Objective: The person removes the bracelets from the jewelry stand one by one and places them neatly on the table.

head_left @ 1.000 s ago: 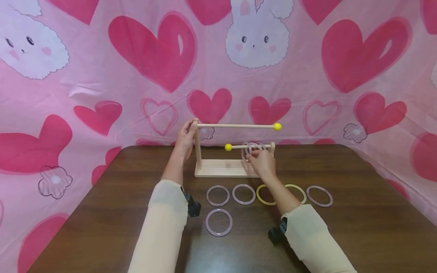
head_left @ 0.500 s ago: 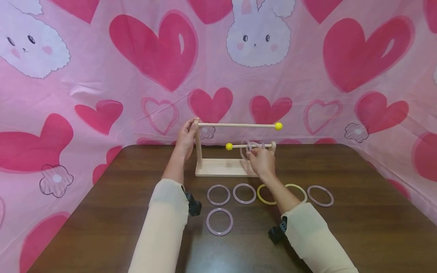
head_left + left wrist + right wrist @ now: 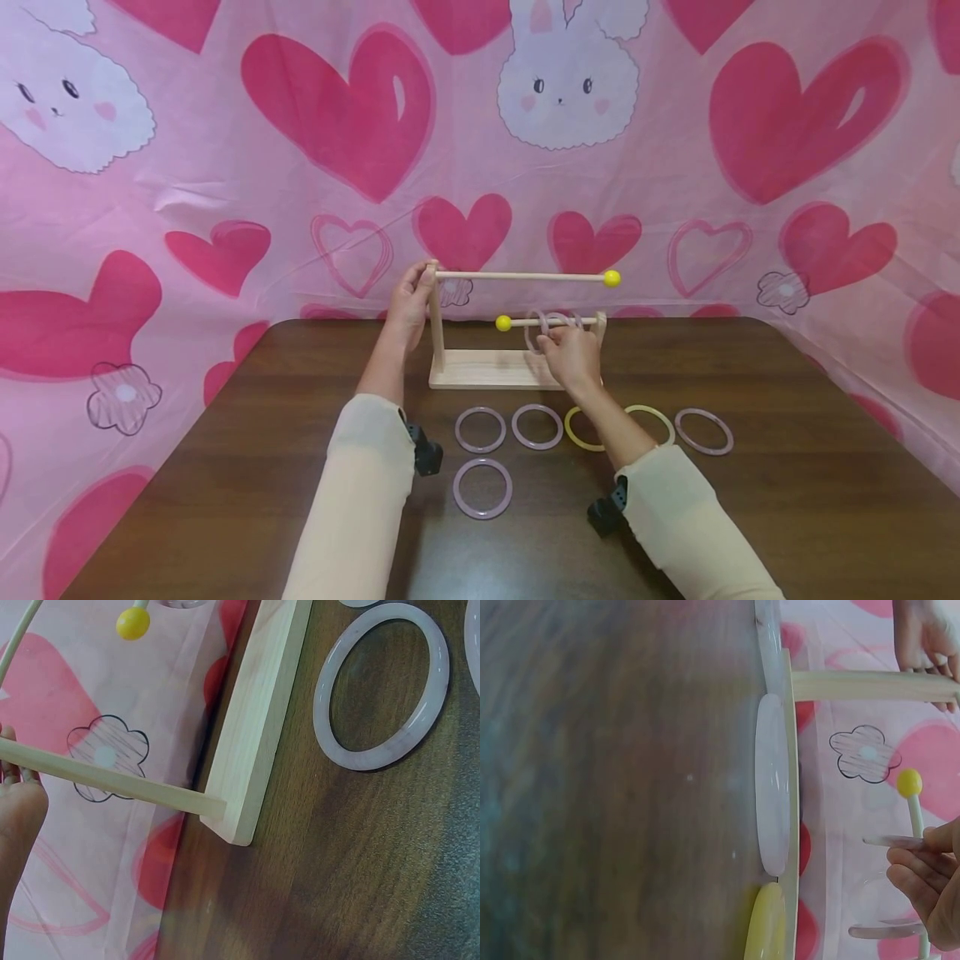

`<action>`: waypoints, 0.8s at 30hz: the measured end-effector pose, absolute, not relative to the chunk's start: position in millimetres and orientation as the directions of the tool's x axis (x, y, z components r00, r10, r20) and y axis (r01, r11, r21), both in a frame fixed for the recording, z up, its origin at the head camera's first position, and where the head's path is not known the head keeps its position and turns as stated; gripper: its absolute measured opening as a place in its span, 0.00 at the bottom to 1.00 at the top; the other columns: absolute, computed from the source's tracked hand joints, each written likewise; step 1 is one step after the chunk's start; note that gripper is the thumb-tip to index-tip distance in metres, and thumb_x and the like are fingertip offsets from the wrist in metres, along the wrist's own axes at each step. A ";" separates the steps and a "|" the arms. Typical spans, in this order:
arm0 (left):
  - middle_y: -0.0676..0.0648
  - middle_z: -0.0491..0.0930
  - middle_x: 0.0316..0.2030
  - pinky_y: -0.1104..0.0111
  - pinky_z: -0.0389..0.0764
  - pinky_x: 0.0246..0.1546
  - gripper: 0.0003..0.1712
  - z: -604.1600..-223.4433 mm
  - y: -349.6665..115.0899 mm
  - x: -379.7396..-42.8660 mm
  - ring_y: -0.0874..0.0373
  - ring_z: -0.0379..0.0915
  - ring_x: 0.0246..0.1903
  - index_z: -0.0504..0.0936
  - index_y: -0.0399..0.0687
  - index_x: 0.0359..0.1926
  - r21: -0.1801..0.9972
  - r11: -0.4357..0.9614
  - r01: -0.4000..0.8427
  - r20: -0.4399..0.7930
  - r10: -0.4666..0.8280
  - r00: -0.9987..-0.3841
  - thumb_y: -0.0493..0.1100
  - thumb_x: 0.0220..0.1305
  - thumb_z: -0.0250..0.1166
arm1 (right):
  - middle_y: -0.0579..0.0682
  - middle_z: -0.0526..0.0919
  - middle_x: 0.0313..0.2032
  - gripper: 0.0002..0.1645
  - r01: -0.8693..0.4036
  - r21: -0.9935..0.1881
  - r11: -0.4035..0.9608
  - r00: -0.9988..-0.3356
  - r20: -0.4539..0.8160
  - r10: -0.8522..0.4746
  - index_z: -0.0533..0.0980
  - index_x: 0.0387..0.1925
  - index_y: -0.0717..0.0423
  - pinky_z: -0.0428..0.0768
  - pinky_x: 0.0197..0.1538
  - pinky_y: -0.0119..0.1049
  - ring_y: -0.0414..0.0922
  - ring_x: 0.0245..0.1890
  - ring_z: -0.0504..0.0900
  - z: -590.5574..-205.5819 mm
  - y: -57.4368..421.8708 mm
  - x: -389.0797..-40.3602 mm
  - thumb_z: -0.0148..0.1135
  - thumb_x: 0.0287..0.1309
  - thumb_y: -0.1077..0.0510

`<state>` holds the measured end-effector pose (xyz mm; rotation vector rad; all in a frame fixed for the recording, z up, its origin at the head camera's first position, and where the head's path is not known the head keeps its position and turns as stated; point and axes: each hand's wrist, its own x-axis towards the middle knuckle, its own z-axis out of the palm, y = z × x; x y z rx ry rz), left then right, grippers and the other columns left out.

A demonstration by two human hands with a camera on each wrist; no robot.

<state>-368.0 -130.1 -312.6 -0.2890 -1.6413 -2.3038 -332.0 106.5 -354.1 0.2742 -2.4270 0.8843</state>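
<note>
A wooden stand has two rods at different heights, each tipped with a yellow ball. My left hand grips the top of its tall left post. On the lower rod hang several pale purple rings. My right hand pinches one pale purple ring between thumb and fingers, and the rod passes through it. Another ring hangs further along the rod, toward the short right post, partly hidden by the hand. The upper rod bears no rings.
On the brown table in front of the stand lie several loose rings, including a purple ring nearest the front and a yellow ring partly behind the right forearm. A pink cloth with hearts hangs behind the table.
My right hand and the pinched ring have shifted slightly left along the lower rod, toward its yellow ball. The left hand stays on the post.
</note>
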 end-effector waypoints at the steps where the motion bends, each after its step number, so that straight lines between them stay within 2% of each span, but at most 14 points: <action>1: 0.58 0.76 0.36 0.67 0.64 0.52 0.07 -312.6 -130.2 -367.9 0.61 0.68 0.43 0.73 0.53 0.42 0.885 -0.305 0.352 0.330 -0.123 -0.936 0.38 0.70 0.50 | 0.53 0.84 0.25 0.06 -0.366 -0.534 0.762 -0.830 0.557 -0.008 0.84 0.29 0.61 0.74 0.35 0.45 0.50 0.26 0.81 -354.3 106.1 -332.2 0.65 0.53 0.61; 6: 0.58 0.76 0.36 0.67 0.64 0.51 0.07 -311.5 -129.8 -366.6 0.61 0.68 0.44 0.74 0.56 0.40 0.888 -0.299 0.350 0.327 -0.123 -0.937 0.39 0.70 0.50 | 0.53 0.84 0.25 0.06 -0.395 -0.524 0.755 -0.812 0.584 -0.019 0.84 0.28 0.62 0.74 0.36 0.46 0.52 0.30 0.81 -354.6 104.6 -332.4 0.65 0.51 0.61; 12: 0.59 0.76 0.35 0.68 0.64 0.51 0.07 -312.2 -129.1 -367.8 0.61 0.68 0.44 0.73 0.49 0.44 0.882 -0.304 0.360 0.336 -0.128 -0.933 0.38 0.69 0.50 | 0.53 0.84 0.23 0.05 -0.398 -0.525 0.753 -0.809 0.587 -0.019 0.84 0.27 0.61 0.73 0.33 0.44 0.50 0.26 0.80 -355.1 102.7 -332.6 0.65 0.51 0.62; 18: 0.58 0.76 0.36 0.69 0.64 0.50 0.07 -313.0 -129.7 -367.9 0.61 0.67 0.44 0.74 0.55 0.41 0.880 -0.312 0.357 0.335 -0.125 -0.934 0.39 0.69 0.50 | 0.51 0.83 0.21 0.06 -0.396 -0.529 0.750 -0.815 0.580 -0.021 0.84 0.25 0.61 0.72 0.30 0.43 0.48 0.22 0.78 -354.7 99.2 -331.1 0.65 0.51 0.61; 21: 0.58 0.76 0.36 0.69 0.64 0.50 0.08 -313.2 -130.0 -368.0 0.61 0.67 0.44 0.74 0.55 0.40 0.877 -0.317 0.362 0.341 -0.121 -0.932 0.39 0.69 0.50 | 0.52 0.83 0.20 0.06 -0.414 -0.520 0.747 -0.808 0.589 -0.038 0.84 0.25 0.61 0.73 0.44 0.43 0.48 0.24 0.79 -354.4 97.8 -330.6 0.65 0.51 0.61; 22: 0.58 0.76 0.36 0.69 0.64 0.50 0.08 -313.1 -130.1 -368.1 0.61 0.67 0.43 0.74 0.55 0.40 0.876 -0.319 0.362 0.342 -0.119 -0.932 0.39 0.69 0.50 | 0.52 0.83 0.20 0.06 -0.419 -0.518 0.746 -0.805 0.592 -0.041 0.84 0.25 0.62 0.72 0.45 0.44 0.49 0.25 0.79 -354.4 97.4 -330.8 0.65 0.51 0.61; 24: 0.57 0.76 0.36 0.69 0.64 0.50 0.08 -312.9 -129.9 -368.0 0.61 0.68 0.43 0.75 0.55 0.40 0.875 -0.322 0.362 0.341 -0.121 -0.932 0.38 0.69 0.51 | 0.52 0.83 0.19 0.06 -0.430 -0.510 0.745 -0.798 0.601 -0.050 0.83 0.25 0.62 0.67 0.54 0.45 0.49 0.26 0.79 -354.3 96.8 -331.0 0.65 0.51 0.62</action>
